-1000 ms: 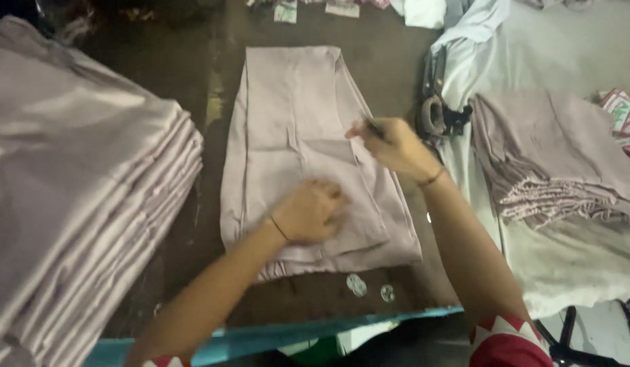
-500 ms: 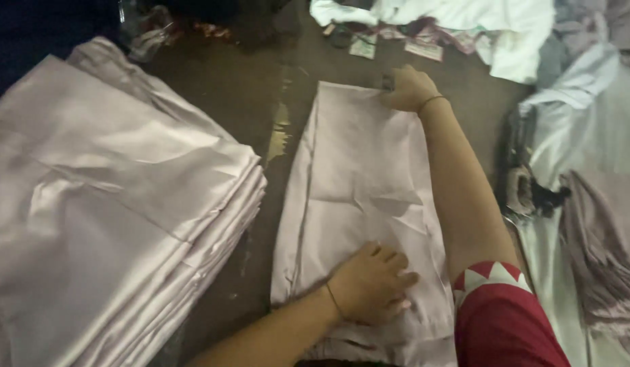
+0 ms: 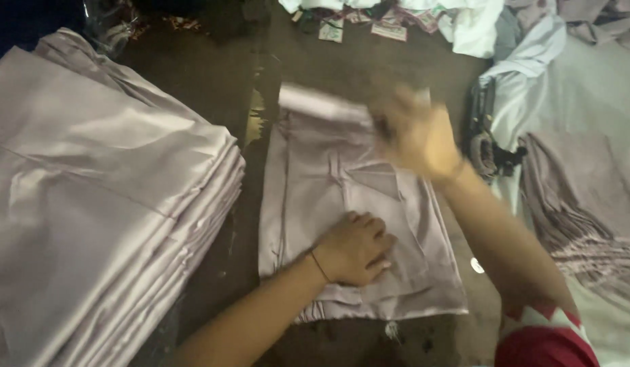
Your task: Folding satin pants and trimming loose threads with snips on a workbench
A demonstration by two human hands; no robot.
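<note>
My right hand (image 3: 418, 136) has lifted the pale lilac cloth's (image 3: 315, 197) far end and is drawing it back, fingers pinching it. My left hand (image 3: 355, 248) presses flat mid-surface, beside the folded stack (image 3: 104, 197).

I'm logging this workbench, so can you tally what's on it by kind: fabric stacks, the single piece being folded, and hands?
Stacks of folded pale lilac satin fabric: 2
Single pale lilac satin piece being folded: 1
Hands: 2, left hand, right hand
Total: 5
</note>
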